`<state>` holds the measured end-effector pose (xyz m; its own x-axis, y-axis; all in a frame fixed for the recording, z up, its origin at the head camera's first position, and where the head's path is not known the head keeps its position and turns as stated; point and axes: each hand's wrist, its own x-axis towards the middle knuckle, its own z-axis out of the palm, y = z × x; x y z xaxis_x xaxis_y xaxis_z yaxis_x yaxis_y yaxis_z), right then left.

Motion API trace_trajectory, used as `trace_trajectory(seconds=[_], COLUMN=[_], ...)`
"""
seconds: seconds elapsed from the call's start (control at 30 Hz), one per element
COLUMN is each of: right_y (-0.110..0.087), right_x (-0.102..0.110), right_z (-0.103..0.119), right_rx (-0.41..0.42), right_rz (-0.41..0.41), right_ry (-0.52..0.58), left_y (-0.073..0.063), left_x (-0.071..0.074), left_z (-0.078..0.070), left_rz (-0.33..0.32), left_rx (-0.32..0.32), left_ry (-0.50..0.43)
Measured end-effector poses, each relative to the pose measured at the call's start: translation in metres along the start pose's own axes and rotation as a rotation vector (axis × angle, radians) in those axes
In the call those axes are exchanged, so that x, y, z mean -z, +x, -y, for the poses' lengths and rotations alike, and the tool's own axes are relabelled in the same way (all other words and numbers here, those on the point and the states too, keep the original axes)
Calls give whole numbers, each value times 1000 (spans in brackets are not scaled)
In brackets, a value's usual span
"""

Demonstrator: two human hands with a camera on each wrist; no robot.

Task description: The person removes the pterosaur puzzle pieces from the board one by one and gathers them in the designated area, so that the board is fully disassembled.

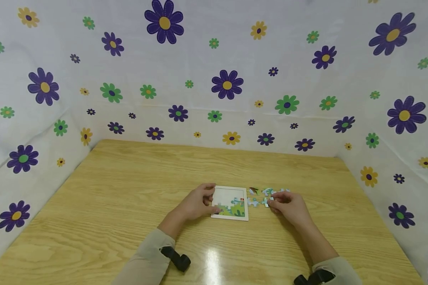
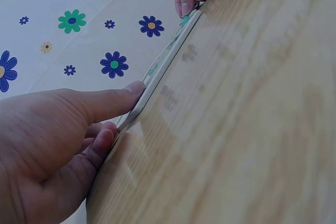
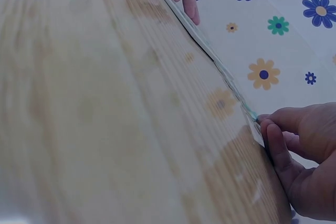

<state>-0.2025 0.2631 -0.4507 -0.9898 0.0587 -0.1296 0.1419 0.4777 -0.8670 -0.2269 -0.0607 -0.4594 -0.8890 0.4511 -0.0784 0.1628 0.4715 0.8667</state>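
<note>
A square jigsaw puzzle board (image 1: 230,218) with a pale frame lies on the table. Its lower and right parts show green, printed pieces; the upper left shows bare backing. My left hand (image 1: 196,202) grips the board's left edge, and in the left wrist view its thumb (image 2: 118,100) lies on the frame with the other fingers curled at the side. To the right of the board, my right hand (image 1: 291,206) pinches a blue-green puzzle piece (image 1: 265,202) between thumb and forefinger, low at the tabletop. Fingertips cover part of that piece.
Several loose pieces lie right of the board, among them a dark brown and green piece (image 1: 253,191) and a light blue piece (image 1: 252,202). The wooden table (image 1: 128,190) meets a flower-print cloth (image 1: 196,99) at the back and both sides.
</note>
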Motion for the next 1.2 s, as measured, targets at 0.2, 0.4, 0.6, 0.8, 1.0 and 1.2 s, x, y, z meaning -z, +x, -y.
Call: trace_trajectory(seconds=[0.2,0.4,0.6,0.8,1.0,1.2], right_y=[-2,-4,-1,0,-1,-6], right_x=[-2,-1,-2,3,-9,-36], right_z=[2,4,3,3,21,44], right_rx=[2,0,1,-29,32,91], right_rz=[-14,-26,-17,30,145,302], right_ry=[9,-26,34,99,42,68], left_y=[-1,0,0,0,1,0], left_x=[0,0,1,0,-1,0], left_z=[0,-1,0,1,0,1], left_rz=[-3,-3,-4,-2,6,7], left_rx=[3,-2,-6,-8,-9,-10], left_ry=[5,7,-1,-10,-8,8])
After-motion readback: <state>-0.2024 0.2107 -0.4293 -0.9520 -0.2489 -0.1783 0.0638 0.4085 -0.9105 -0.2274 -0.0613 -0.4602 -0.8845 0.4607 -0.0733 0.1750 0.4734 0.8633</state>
